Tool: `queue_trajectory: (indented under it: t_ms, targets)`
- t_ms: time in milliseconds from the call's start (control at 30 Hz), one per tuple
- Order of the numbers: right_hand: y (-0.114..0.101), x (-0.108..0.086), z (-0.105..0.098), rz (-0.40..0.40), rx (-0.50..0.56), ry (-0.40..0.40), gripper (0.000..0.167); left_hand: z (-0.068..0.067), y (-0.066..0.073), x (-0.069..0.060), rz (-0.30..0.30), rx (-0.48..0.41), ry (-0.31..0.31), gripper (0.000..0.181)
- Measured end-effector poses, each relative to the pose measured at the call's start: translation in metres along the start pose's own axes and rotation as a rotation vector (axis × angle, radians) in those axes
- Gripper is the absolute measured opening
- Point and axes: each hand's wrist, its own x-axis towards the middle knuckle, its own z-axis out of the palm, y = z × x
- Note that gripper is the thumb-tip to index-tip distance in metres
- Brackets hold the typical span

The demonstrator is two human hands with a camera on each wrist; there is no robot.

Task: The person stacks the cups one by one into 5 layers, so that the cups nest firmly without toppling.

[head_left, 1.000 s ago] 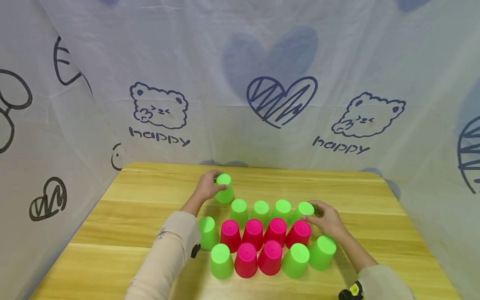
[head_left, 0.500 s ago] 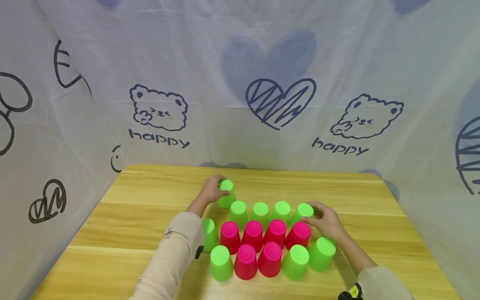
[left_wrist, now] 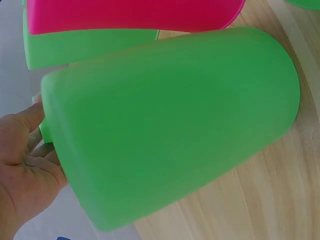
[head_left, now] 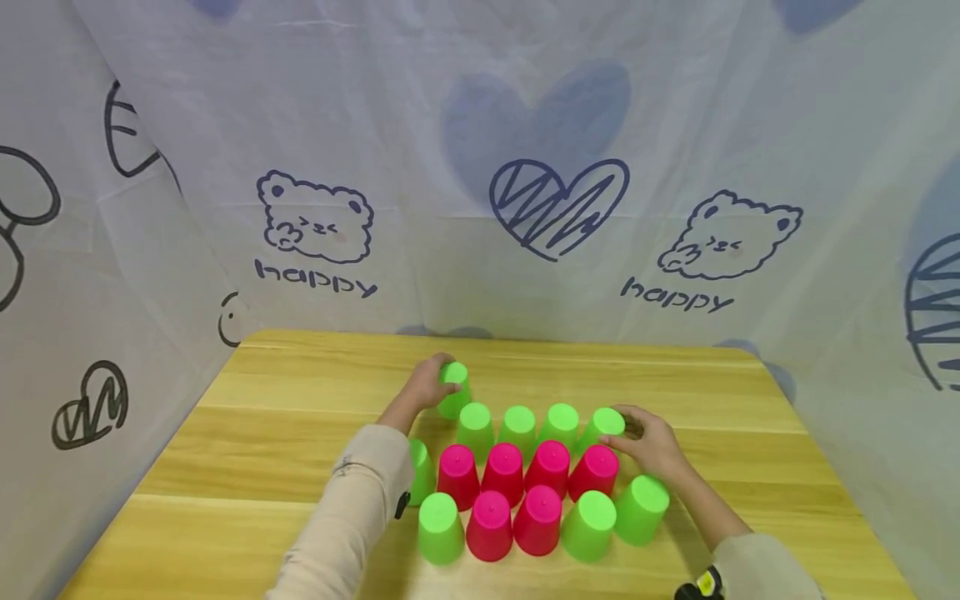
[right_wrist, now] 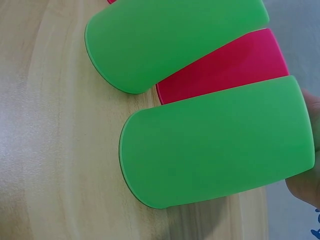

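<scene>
My left hand (head_left: 426, 385) grips an upside-down green cup (head_left: 454, 392) behind the left end of the back row. My right hand (head_left: 651, 440) has thumb and fingers around the rightmost green cup of that row (head_left: 604, 427). Several pink cups (head_left: 491, 527) stand upside down in two rows in front. In the left wrist view a large green cup (left_wrist: 170, 125) hides much of what the left hand (left_wrist: 30, 165) holds. The right wrist view shows a near green cup (right_wrist: 215, 145) covering most of the right hand (right_wrist: 305, 175).
Green cups stand at the left (head_left: 422, 473), front left (head_left: 441, 529), front right (head_left: 588, 527) and far right (head_left: 642, 510) of the pink ones. All are on a wooden table (head_left: 225, 458), with a patterned cloth (head_left: 450, 250) hanging behind it.
My left hand and its green cup have come slightly nearer and to the right, close to the back row. My right hand has stayed nearly still at its cup.
</scene>
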Motion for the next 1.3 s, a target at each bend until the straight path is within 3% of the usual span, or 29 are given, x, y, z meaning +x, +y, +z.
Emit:
queue_trajectory:
  t_ms: [133,200,267,333,367,500,600,700,800,967,1300]
  targets:
    - [-0.001,0.001,0.000,0.005,-0.010,0.003,0.052,0.040,-0.075,0.049,0.026,0.011,0.029,0.059]
    - [-0.001,0.001,0.000,0.000,-0.015,0.005,0.052,0.056,-0.103,0.066,0.045,0.033,0.041,0.064]
    - [-0.001,0.001,0.000,-0.004,-0.016,0.010,0.052,0.052,-0.097,0.065,0.009,0.023,0.017,0.066]
    - [-0.002,0.002,-0.002,-0.008,-0.017,0.015,0.052,0.043,-0.082,0.056,-0.039,0.013,-0.018,0.069]
    - [-0.002,0.001,-0.002,-0.012,-0.017,0.017,0.052,0.034,-0.069,0.046,-0.032,0.020,-0.022,0.069]
    - [-0.006,0.001,-0.007,-0.019,-0.025,0.024,0.053,0.020,-0.055,0.029,0.016,0.013,-0.012,0.072]
    - [-0.009,0.000,-0.011,-0.024,-0.041,0.032,0.052,0.005,-0.036,0.013,-0.007,-0.015,-0.018,0.071]
    - [-0.013,0.000,-0.016,-0.037,-0.067,0.047,0.051,-0.020,0.002,-0.015,-0.070,-0.026,-0.043,0.066]
    - [-0.017,0.001,-0.021,-0.055,-0.085,0.062,0.051,-0.034,0.020,-0.031,-0.053,-0.004,-0.029,0.064]
    - [-0.023,0.004,-0.029,-0.075,-0.082,0.062,0.052,-0.045,0.027,-0.040,-0.033,-0.001,-0.024,0.066]
    - [-0.039,0.012,-0.040,-0.080,-0.102,0.076,0.052,-0.053,0.026,-0.055,0.052,-0.076,0.009,0.058]
